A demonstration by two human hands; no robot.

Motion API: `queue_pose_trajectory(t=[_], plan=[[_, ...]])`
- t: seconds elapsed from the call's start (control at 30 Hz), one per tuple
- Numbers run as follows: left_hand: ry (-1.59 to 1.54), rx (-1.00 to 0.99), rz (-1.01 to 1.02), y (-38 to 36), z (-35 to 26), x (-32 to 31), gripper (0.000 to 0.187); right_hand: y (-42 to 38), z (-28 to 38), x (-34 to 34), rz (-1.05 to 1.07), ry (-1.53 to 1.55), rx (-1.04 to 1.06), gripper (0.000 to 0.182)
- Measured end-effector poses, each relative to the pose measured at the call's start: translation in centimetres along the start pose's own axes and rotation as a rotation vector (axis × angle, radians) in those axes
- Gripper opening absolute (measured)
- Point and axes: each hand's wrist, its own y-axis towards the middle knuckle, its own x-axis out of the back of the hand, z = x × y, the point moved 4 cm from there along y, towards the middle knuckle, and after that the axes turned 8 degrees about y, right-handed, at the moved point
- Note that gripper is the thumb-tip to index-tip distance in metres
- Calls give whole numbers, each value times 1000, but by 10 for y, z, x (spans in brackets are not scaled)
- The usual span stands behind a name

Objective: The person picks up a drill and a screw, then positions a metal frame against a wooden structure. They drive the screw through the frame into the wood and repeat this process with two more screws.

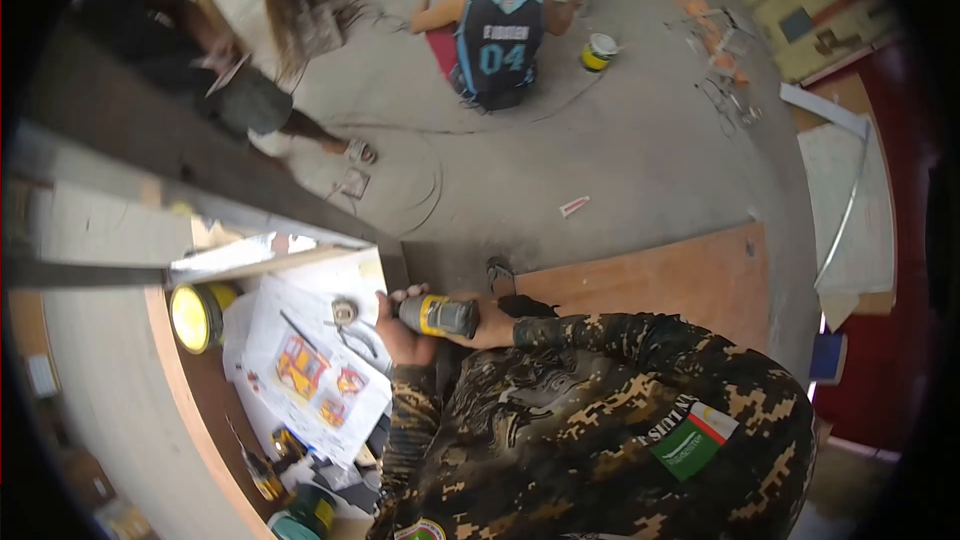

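A grey-and-yellow cylindrical tool (pixel 440 316), perhaps a power tool, lies across both my hands at the table edge. My left hand (pixel 402 338) curls round its narrow front end. Behind its thicker end is my right hand (pixel 490 324), gripping it with the fingers mostly hidden. Just left of my left hand, a round tape measure (pixel 345 312) and a pair of pliers (pixel 357 342) rest on printed sheets (pixel 320 370) with orange pictures. A dark pen-like stick (pixel 304 332) also lies on the paper.
A yellow-lidded tub (pixel 196 318), a yellow-black drill (pixel 262 475) and a green container (pixel 305 515) stand left. A dark beam (pixel 200 175) crosses nearby. One person (pixel 500 40) sits on the floor near a paint pail (pixel 599 52); another person (pixel 180 40) stands left. Cables and a brown board (pixel 650 275) lie beyond.
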Motion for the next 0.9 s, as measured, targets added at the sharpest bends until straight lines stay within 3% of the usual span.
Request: queue_pose_trajectory(t=[0.3,0.37,0.47,0.57,0.6,0.67,0.7,0.83,0.9], plan=[[87,-36,-49,-2,-15,-14,43,7,10,3,146,284,17,47],[30,-84,30,-3,-17,-18,37,6,0,0,148,252,-41,48],[195,-46,-95,-15,-4,-11,36,-4,-13,-3,147,137,-70,50],[379,-105,34,-25,9,-9,40,-4,-10,4,112,57,-43,49],[423,-105,78,-28,5,-17,44,-2,5,8,82,206,-126,45],[155,-87,166,-34,2,-29,52,2,8,9,58,156,93,43],[147,-85,176,-35,1,-32,60,5,11,7,91,164,89,43],[169,-99,217,-38,3,-31,59,13,20,6,127,193,91,39],[268,-284,294,-40,0,-31,56,15,30,6,164,131,161,37]])
